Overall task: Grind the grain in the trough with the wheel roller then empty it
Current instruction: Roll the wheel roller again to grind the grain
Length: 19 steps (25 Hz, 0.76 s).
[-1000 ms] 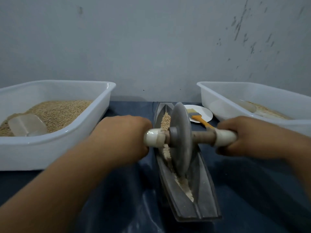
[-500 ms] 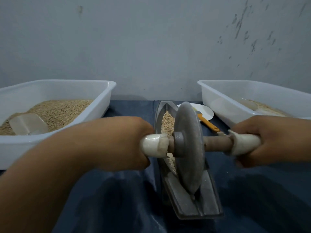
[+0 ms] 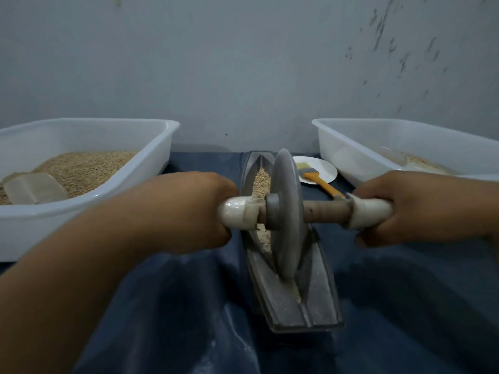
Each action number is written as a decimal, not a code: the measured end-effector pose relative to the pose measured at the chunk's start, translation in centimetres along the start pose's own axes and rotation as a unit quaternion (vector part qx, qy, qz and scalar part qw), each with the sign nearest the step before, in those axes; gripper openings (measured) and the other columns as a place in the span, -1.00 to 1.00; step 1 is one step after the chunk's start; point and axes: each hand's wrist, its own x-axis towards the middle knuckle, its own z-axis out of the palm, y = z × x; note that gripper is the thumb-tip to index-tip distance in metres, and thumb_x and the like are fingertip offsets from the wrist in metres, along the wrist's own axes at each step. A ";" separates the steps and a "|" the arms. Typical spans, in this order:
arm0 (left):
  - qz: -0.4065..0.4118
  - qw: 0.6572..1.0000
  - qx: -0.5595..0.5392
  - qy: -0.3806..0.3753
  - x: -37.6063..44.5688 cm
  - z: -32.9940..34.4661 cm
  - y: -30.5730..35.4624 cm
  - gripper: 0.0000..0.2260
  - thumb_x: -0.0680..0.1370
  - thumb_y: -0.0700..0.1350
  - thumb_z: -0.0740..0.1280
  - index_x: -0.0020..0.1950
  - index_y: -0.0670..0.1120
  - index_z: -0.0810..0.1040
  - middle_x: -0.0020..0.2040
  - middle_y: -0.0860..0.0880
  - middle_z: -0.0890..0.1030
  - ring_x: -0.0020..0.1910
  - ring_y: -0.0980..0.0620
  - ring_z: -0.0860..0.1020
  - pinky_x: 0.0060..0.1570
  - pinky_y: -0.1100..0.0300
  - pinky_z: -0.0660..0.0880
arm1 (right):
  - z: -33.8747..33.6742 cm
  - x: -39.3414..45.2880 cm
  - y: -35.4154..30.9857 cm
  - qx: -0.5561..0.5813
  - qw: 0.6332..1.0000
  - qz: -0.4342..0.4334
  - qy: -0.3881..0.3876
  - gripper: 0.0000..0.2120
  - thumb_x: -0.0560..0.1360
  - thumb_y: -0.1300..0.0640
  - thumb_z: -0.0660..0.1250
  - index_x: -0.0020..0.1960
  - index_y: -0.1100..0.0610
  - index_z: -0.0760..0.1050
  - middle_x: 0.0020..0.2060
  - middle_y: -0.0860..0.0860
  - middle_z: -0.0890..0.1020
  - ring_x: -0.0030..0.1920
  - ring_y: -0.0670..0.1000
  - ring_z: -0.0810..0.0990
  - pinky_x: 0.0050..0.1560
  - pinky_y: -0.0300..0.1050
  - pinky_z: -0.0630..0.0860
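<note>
Head view, read from left to right with the trough [image 3: 290,306] as landmark: well to its left stands a white tub [image 3: 89,195] of whole grain with a clear scoop [image 3: 35,188] lying in it. Just left of the trough the left hand [image 3: 186,211] is clamped round the left white grip of the wheel roller [image 3: 286,211], fingers curled under it. The trough itself lies in the middle of the dark blue cloth [image 3: 167,306], its long axis running straight away from the person, blunt near end toward the camera and far end toward the wall. The wheel stands upright in the groove toward the near end, its axle crosswise to that axis. Grain [image 3: 261,179] lies heaped in the far half; paler, crushed meal shows by the wheel's foot. Just right, the right hand [image 3: 415,209] is wrapped round the other grip. Beyond it, right of the trough's far end, a small plate [image 3: 324,171] holds an orange-handled brush [image 3: 321,182], and further right stands a second tub [image 3: 399,147]

Judging by the whole kernels left, grinding is in hand and emptying not yet due. The next stroke calls for an even push from both hands, rolling along the groove into the far heap without tilting the wheel
</note>
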 end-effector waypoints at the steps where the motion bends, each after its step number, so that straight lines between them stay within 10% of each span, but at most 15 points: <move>1: 0.009 0.999 -0.026 -0.031 -0.5 -0.5 0.0 -0.78 0.32 0.07 0.45 -0.13 0.25 0.47 -0.25 0.22 0.59 -0.31 0.23 0.55 -0.28 0.20 0.49 | -0.3 -0.5 0.0 -0.002 1.000 -0.012 -0.024 -0.47 0.04 -0.40 0.40 -0.02 -0.26 0.55 -0.30 -0.23 0.62 -0.31 -0.20 0.60 -0.30 -0.16 0.51; 5: -0.008 0.998 0.038 0.047 0.3 0.3 0.1 -0.83 0.36 0.06 0.41 -0.15 0.21 0.44 -0.32 0.12 0.55 -0.36 0.17 0.51 -0.31 0.18 0.47 | 0.4 0.7 0.3 0.016 1.000 -0.015 0.005 -0.52 0.08 -0.36 0.44 -0.03 -0.27 0.56 -0.28 -0.22 0.63 -0.29 -0.18 0.60 -0.28 -0.13 0.51; 9: -0.048 0.959 0.179 0.215 2.2 2.3 1.0 -0.88 0.50 0.05 0.28 -0.14 0.11 0.34 -0.31 0.10 0.40 -0.33 0.09 0.36 -0.48 0.22 0.05 | 3.2 3.8 0.1 0.037 0.983 0.017 0.179 -0.84 0.35 -0.04 0.50 -0.19 -0.15 0.50 -0.24 -0.13 0.60 -0.14 0.01 0.59 -0.10 -0.02 0.54; 19: 0.019 0.999 -0.001 -0.033 -1.1 -0.6 0.0 -0.74 0.24 0.18 0.37 -0.11 0.34 0.43 -0.22 0.33 0.55 -0.32 0.27 0.55 -0.34 0.23 0.48 | -0.5 -0.9 0.4 -0.015 0.999 -0.028 -0.016 -0.46 0.04 -0.41 0.41 0.00 -0.30 0.55 -0.30 -0.23 0.62 -0.34 -0.22 0.60 -0.33 -0.17 0.54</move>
